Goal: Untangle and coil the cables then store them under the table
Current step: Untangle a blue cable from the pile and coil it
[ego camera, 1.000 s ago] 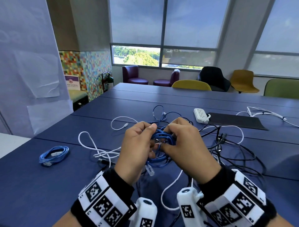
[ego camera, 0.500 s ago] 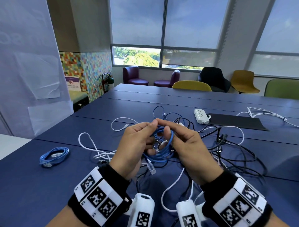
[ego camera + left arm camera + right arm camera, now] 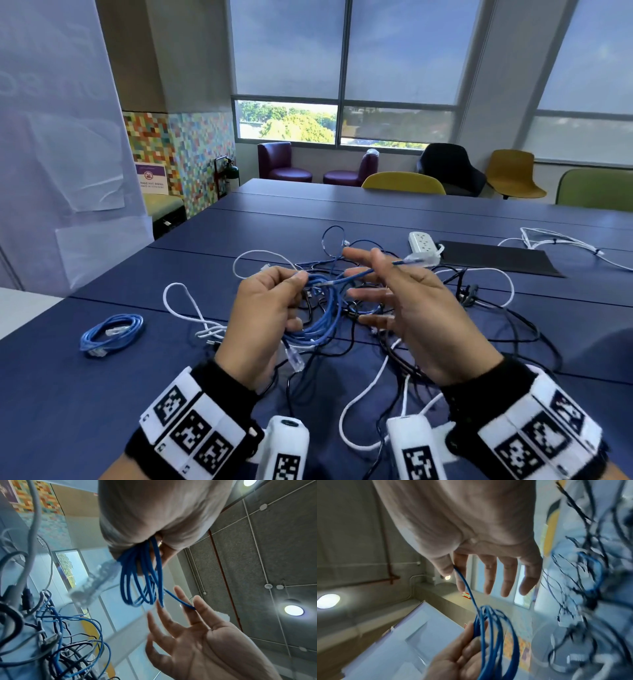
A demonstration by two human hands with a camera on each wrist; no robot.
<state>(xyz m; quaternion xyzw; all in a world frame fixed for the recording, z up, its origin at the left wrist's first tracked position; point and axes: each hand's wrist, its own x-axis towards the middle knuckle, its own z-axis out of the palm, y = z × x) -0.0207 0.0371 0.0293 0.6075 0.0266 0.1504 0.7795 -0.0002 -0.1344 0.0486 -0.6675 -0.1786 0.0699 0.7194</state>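
One table [image 3: 102,394], dark blue, fills the lower part of the head view and serves as the reference surface. Several chairs [image 3: 404,180] stand along the table's far edge, below the windows. Black mat [image 3: 496,257] lies flat on the table at its far right. Cable tangle [image 3: 428,308], a mix of black, white and blue leads, spreads across the table centre, near side of the mat. Power strip [image 3: 423,241], white, rests on the table touching the mat's left end. Finished coil [image 3: 111,332], blue, lies on the table well left of the tangle. Loose white cable [image 3: 561,240] lies on the table at its far right edge.

Left hand [image 3: 263,318] is raised above the table, over the tangle. Its thumb and fingers pinch the top of the blue cable [image 3: 322,315], which hangs from the grip in several loops; a clear plug [image 3: 295,358] dangles from the lowest loop. Right hand [image 3: 411,308] is raised above the table just right of the loops. Its thumb and forefinger pinch the cable's free strand [image 3: 465,586], while the other fingers [image 3: 489,577] stay straight and spread. The strand runs taut from the loops to this pinch, and its second plug [image 3: 419,259] projects past the hand toward the power strip.
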